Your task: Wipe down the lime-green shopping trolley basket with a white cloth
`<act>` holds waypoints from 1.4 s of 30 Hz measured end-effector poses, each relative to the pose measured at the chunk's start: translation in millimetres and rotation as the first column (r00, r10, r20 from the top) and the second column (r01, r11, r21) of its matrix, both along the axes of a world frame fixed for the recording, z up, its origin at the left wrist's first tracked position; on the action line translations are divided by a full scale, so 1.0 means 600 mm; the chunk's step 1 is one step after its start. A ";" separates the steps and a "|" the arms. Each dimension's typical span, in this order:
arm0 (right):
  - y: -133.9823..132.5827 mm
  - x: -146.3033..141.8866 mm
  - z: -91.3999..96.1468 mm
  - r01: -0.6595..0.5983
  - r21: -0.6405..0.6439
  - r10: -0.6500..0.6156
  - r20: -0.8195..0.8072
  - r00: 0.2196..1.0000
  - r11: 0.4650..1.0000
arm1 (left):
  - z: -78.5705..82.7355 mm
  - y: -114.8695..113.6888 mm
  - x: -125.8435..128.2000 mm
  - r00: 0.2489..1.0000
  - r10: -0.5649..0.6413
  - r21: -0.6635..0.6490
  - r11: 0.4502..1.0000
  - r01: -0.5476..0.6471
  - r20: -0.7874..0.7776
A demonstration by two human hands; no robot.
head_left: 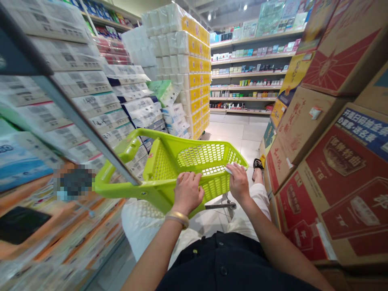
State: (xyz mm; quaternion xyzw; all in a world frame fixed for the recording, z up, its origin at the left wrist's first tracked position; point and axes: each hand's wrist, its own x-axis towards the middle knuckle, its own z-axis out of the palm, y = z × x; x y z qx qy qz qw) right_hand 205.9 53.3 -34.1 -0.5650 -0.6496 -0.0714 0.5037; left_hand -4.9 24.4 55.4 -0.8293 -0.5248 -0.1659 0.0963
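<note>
In front of my body stands a lime-green plastic shopping basket on wheels (169, 184), with meshed sides and a long handle leaning up to the left. My left hand (188, 192), a gold bangle on its wrist, curls its fingers over the near rim. Further along the same rim, towards the front corner, my right hand (238, 180) is closed over the edge. A small white thing (228, 170) shows at its fingertips; its kind is unclear. What I can see of the basket's inside holds no goods.
Red and brown cartons (342, 161) are stacked close on the right. Packs of tissue paper (87, 89) rise on the left, with yellow-and-white packs (197, 72) beyond. Shelves (248, 72) stand at the back. A black tablet-like thing (22, 224) lies at lower left.
</note>
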 end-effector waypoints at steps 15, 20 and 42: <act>0.001 0.005 -0.003 0.026 -0.015 -0.026 -0.003 1.000 1.000 | 0.003 0.021 -0.019 1.000 0.015 0.011 1.000 -0.015 -0.004; -0.002 -0.029 0.005 0.002 0.005 -0.003 0.034 0.999 1.000 | 0.002 0.023 -0.019 1.000 0.017 0.016 1.000 -0.017 -0.007; -0.008 -0.039 0.006 -0.037 -0.007 0.037 0.105 0.994 0.999 | 0.000 0.017 -0.019 1.000 0.016 0.026 1.000 -0.015 -0.016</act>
